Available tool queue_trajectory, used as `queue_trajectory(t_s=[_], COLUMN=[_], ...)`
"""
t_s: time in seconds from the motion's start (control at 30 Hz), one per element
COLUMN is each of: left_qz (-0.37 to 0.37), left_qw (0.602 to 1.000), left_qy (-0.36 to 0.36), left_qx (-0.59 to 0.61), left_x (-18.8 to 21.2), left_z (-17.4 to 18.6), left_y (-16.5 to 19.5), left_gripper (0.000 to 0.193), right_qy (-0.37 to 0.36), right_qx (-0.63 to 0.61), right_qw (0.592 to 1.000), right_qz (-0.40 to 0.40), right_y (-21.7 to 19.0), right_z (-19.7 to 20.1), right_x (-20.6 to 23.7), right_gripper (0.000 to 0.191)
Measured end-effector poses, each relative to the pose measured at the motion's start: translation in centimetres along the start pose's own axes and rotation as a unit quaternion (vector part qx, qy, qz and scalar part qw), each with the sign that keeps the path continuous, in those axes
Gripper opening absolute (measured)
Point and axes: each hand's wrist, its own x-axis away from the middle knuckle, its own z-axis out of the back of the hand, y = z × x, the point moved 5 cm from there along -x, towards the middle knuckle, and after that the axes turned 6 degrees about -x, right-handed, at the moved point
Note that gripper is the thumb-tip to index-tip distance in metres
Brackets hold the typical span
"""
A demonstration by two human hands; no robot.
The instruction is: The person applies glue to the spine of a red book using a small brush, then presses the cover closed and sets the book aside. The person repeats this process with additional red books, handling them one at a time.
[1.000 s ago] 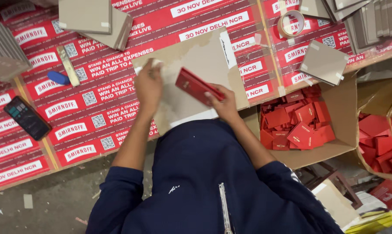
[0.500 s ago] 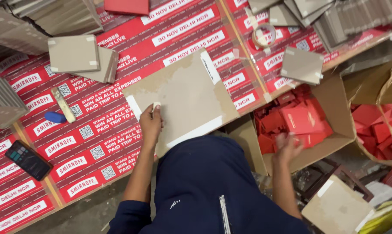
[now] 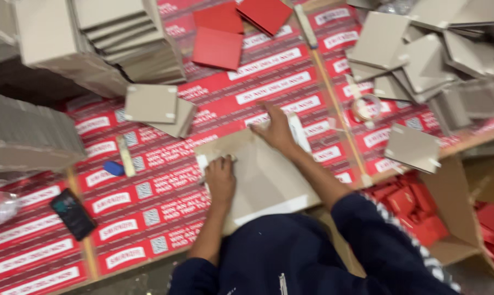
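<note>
Head view, left to right. At far left, tall stacks of flat grey cardboard panels [image 3: 34, 136] stand on the work surface; a black rectangular phone [image 3: 73, 214] and a small blue oval object [image 3: 114, 168] lie in front of them, and a folded grey cardboard box lid [image 3: 151, 104] rests just behind. The left hand [image 3: 221, 181], fingers curled and pressing down, rests on the near-left part of a large flat tan cardboard sheet [image 3: 266, 183] lying at the table's near edge, directly in front of the person. The right hand [image 3: 277, 130], fingers spread flat, presses on the sheet's far edge. Flat red square card pieces [image 3: 218, 48] lie at the far centre. At right, a roll of clear tape [image 3: 366, 107] sits near loose grey box lids [image 3: 416, 60]. Below the table edge, an open brown cardboard carton [image 3: 449, 213] contains small red boxes [image 3: 408, 205]. The table [image 3: 165, 158] is covered with red-and-white printed sheets; the frame is motion-blurred.
</note>
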Motion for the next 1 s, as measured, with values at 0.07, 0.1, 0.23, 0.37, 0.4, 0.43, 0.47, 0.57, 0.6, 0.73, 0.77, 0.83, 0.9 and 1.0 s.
queue_trajectory(t_s=[0.07, 0.1, 0.23, 0.37, 0.4, 0.43, 0.47, 0.57, 0.6, 0.73, 0.77, 0.83, 0.9, 1.0], left_qz=[-0.003, -0.004, 0.008, 0.005, 0.011, 0.012, 0.014, 0.040, 0.051, 0.078, 0.075, 0.073, 0.071, 0.079], left_qw=[1.000, 1.000, 0.999, 0.999, 0.999, 0.999, 0.999, 0.998, 0.997, 0.994, 0.994, 0.994, 0.994, 0.992], left_qy=[-0.007, -0.017, -0.042, -0.032, -0.034, -0.033, -0.033, -0.043, -0.043, 0.001, 0.001, -0.008, -0.012, -0.034], left_qx=[0.006, 0.007, 0.002, -0.001, 0.012, 0.005, 0.000, -0.030, -0.042, -0.079, -0.079, -0.077, -0.077, -0.094], left_x=[0.2, 0.2, 0.1, -0.3, -0.4, -0.3, -0.2, 0.3, 0.4, 0.5, 0.4, 0.3, 0.1, -0.5], left_z=[-0.1, -0.2, -0.5, -0.6, -0.6, -0.6, -0.7, -0.9, -1.0, -0.6, -0.6, -0.4, -0.1, -0.3], left_y=[-0.1, -0.2, -0.4, -0.4, -0.4, -0.5, -0.4, -0.7, -0.8, -0.7, -0.5, -0.2, 0.0, 0.3], left_gripper=[0.035, 0.038, 0.042, 0.043, 0.042, 0.042, 0.042, 0.039, 0.037, 0.033, 0.032, 0.030, 0.030, 0.029], right_qy=[-0.026, -0.044, -0.066, -0.198, -0.204, -0.213, -0.223, -0.302, -0.339, -0.158, -0.130, -0.062, 0.032, 0.131], right_qx=[0.040, 0.044, 0.212, 0.337, 0.339, 0.344, 0.349, 0.242, 0.203, 0.382, 0.294, 0.096, 0.088, 0.127], right_qw=[0.998, 0.997, 0.975, 0.919, 0.918, 0.915, 0.909, 0.911, 0.898, 0.847, 0.923, 0.993, 0.990, 0.981], right_qz=[0.046, 0.045, 0.022, -0.057, -0.027, 0.004, 0.033, 0.144, 0.194, 0.333, 0.214, -0.032, -0.105, -0.068], right_y=[-0.7, -0.8, -1.4, -0.4, -0.7, -0.9, -0.9, -0.2, 0.3, 3.0, 4.3, 6.9, 7.3, 5.6], right_z=[-1.8, -2.9, -5.2, -6.7, -6.8, -6.7, -6.4, -4.1, -2.8, 3.8, 4.8, 5.6, 4.8, 3.0], right_x=[-7.3, -10.6, -21.5, -25.6, -25.5, -25.0, -24.1, -18.2, -15.4, -5.4, -3.3, 1.5, 4.9, 6.3], right_gripper=[0.093, 0.104, 0.131, 0.135, 0.135, 0.135, 0.135, 0.123, 0.117, 0.091, 0.084, 0.073, 0.058, 0.052])
